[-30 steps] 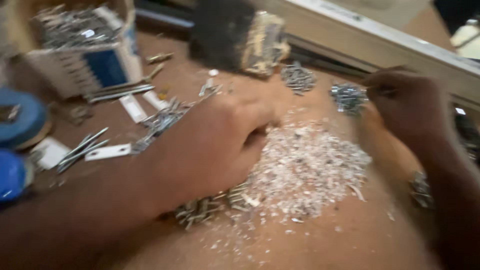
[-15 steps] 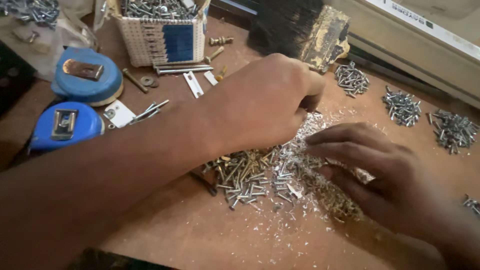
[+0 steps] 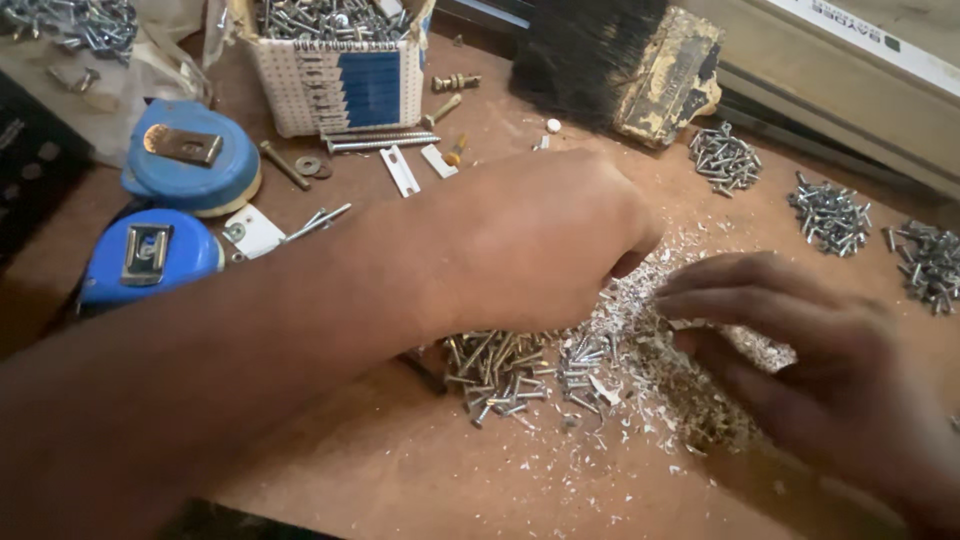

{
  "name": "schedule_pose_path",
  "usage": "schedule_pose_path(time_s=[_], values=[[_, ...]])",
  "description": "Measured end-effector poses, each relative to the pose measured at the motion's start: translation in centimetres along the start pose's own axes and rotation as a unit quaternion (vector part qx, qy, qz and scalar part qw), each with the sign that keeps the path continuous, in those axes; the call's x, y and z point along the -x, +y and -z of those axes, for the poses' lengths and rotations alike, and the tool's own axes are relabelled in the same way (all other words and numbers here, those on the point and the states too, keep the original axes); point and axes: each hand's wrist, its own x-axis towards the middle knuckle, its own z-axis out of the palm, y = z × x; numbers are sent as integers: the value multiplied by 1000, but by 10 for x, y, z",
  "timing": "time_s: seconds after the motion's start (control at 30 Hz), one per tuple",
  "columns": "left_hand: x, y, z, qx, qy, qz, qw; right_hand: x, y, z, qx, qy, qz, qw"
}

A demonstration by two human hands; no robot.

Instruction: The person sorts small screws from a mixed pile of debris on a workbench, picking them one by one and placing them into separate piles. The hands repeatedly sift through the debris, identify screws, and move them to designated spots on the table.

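My left hand (image 3: 540,240) reaches across the brown table, fingers curled down into a heap of pale metal shavings (image 3: 690,330); what its fingertips pinch is hidden. My right hand (image 3: 800,350) lies over the right side of the same heap with fingers spread flat, holding nothing I can see. A loose pile of silver screws (image 3: 500,370) sits just below my left hand, mixed into the shavings' left edge.
Three small sorted screw piles (image 3: 725,158) (image 3: 830,212) (image 3: 930,262) line the right back. A wide black brush (image 3: 620,60) and a cardboard box of screws (image 3: 335,70) stand at the back. Two blue tape measures (image 3: 150,255) (image 3: 195,165) lie at left, among loose bolts and washers.
My right hand came back from the far screw piles to the shavings heap. My left hand has stayed on the heap while the view shifted.
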Motion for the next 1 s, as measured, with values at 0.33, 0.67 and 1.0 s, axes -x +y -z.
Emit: schedule_pose_path(time_s=[0.33,0.67,1.0], values=[[-1,5,8,5,-69,71,995,4,-8,-10,57,-111,161,979],[14,-14,42,-212,-21,83,973,7,-13,-13,111,-77,204,970],[-1,-16,24,-201,2,86,976,3,-20,-6,108,-71,157,979]])
